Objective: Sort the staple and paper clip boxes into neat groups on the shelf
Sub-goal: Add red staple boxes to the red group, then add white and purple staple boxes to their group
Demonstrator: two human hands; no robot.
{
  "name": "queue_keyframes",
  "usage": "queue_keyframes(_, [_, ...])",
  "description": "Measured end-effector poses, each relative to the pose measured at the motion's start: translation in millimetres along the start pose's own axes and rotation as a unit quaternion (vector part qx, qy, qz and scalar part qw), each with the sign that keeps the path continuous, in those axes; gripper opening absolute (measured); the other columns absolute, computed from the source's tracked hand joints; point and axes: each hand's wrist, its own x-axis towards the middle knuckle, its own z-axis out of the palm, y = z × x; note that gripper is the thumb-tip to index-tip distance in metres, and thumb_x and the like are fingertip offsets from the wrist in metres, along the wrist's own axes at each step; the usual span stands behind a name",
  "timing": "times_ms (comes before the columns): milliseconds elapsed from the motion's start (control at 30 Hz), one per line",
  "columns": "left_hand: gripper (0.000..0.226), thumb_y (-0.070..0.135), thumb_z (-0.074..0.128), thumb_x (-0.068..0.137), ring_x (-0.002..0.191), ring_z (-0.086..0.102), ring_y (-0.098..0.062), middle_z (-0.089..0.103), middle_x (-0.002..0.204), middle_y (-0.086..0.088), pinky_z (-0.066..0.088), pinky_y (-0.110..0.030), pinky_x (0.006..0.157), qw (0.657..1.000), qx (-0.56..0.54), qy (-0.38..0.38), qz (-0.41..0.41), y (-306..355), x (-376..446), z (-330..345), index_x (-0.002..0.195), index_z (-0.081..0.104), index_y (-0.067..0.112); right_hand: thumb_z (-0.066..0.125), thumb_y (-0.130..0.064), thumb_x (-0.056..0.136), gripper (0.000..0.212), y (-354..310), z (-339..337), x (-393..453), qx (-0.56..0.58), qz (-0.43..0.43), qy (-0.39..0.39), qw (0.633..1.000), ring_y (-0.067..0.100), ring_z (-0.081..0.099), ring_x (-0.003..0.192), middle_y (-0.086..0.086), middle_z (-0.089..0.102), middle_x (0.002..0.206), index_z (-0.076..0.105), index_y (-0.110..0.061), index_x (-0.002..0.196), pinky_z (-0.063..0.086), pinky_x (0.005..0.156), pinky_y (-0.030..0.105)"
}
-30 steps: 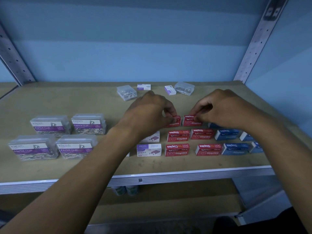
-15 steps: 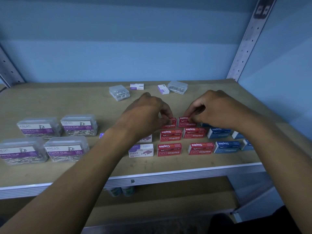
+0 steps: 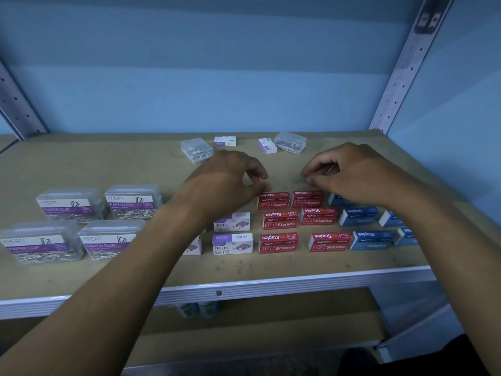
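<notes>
Both hands hold nothing. The left hand point(image 3: 230, 183) and right hand point(image 3: 349, 175) hang loose just above the red boxes point(image 3: 291, 221), which sit in neat rows. Past the fingers, four small boxes point(image 3: 244, 146) at the back look unsorted.

Tan shelf point(image 3: 81, 164) with white front edge, four clear paper clip boxes point(image 3: 81, 223) left, purple-white staple boxes point(image 3: 232, 233) centre, red staple boxes point(image 3: 292, 221), blue staple boxes point(image 3: 371, 226) right, small loose boxes point(image 3: 241, 146) at back
</notes>
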Motion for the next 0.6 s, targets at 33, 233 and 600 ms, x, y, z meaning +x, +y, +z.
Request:
queue_keyframes(33, [0.024, 0.047, 0.066, 0.086, 0.085, 0.056, 0.003, 0.067, 0.100, 0.018, 0.039, -0.012, 0.068, 1.000, 0.003, -0.004, -0.011, -2, 0, -4, 0.104, 0.071, 0.032, 0.072, -0.033, 0.089, 0.011, -1, 0, 2, -0.001, -0.001, 0.006, 1.000, -0.007, 0.062, 0.083, -0.024, 0.069, 0.091, 0.077, -0.039, 0.097, 0.042, 0.066, 0.010])
queue_keyframes(233, [0.036, 0.040, 0.068, 0.087, 0.112, 0.057, -0.013, 0.064, 0.121, 0.008, 0.038, -0.021, 0.089, 0.996, 0.082, 0.003, -0.043, -23, 15, -29, 0.120, 0.066, 0.026, 0.061, -0.025, 0.092, 0.025, -10, 0, 32, -0.048, -0.024, 0.027, 0.998, 0.010, 0.063, 0.097, -0.009, 0.069, 0.110, 0.074, -0.035, 0.111, 0.047, 0.080, 0.025])
queue_keyframes(600, [0.041, 0.039, 0.068, 0.084, 0.117, 0.055, -0.026, 0.061, 0.126, -0.003, 0.048, -0.041, 0.096, 0.973, 0.196, -0.078, -0.092, -69, 87, -26, 0.123, 0.062, 0.025, 0.070, -0.040, 0.087, 0.030, -37, 18, 128, -0.133, -0.019, 0.002, 0.991, 0.021, 0.055, 0.116, -0.001, 0.061, 0.131, 0.072, -0.027, 0.114, 0.043, 0.086, 0.030])
